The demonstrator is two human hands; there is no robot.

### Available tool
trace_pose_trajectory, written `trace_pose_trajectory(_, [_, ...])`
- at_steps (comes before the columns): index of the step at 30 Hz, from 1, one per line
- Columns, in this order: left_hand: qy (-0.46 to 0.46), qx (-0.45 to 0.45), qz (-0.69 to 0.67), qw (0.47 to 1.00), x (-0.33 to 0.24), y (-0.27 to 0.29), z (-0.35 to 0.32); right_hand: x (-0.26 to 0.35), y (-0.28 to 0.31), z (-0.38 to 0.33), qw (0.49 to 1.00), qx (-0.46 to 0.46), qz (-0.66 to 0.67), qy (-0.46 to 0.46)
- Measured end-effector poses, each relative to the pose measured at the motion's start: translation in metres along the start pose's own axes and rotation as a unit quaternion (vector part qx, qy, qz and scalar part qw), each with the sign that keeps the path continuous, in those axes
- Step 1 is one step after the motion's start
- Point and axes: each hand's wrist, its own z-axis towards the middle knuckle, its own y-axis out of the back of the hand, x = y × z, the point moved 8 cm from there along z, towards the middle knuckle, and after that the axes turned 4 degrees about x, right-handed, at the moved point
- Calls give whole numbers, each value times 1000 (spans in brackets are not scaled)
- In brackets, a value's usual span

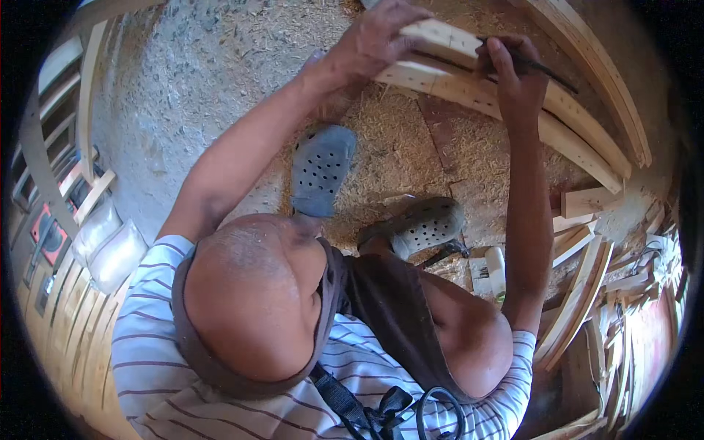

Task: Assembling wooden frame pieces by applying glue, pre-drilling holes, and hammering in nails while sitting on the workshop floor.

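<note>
My left hand [378,40] is closed over the far-left end of a long, curved pale wooden strip [444,37]. A second curved wooden strip [440,82] lies alongside it on the near side, with small dark marks along its surface. Over the upper strip, my right hand [517,70] is closed round a thin dark stick-like tool [554,73], whose exact kind I cannot make out. The tool slants across the wood, and its grip is partly hidden by my fingers.
More curved strips [598,55] lie at the far right. Offcuts [583,242] pile up on the right. Sawdust covers the floor around my grey clogs [323,169]. At left are wooden slats [81,315], a clear plastic package [110,246] and a red-and-black item [50,233].
</note>
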Motion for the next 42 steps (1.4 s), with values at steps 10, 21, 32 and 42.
trace_pose_trajectory(10, [102,62,-83,989,40,-23,13,17,22,-4,985,-58,-143,78])
trace_pose_trajectory(21, [3,164,127,978,-30,-7,4,60,16,-48,817,-46,-535,212])
trace_pose_trajectory(32, [-28,186,303,934,-24,3,35,36,30,-58,745,-62,-659,77])
trace_pose_trajectory(42, [20,170,313,934,15,61,57,14,6,-308,874,-189,-442,-78])
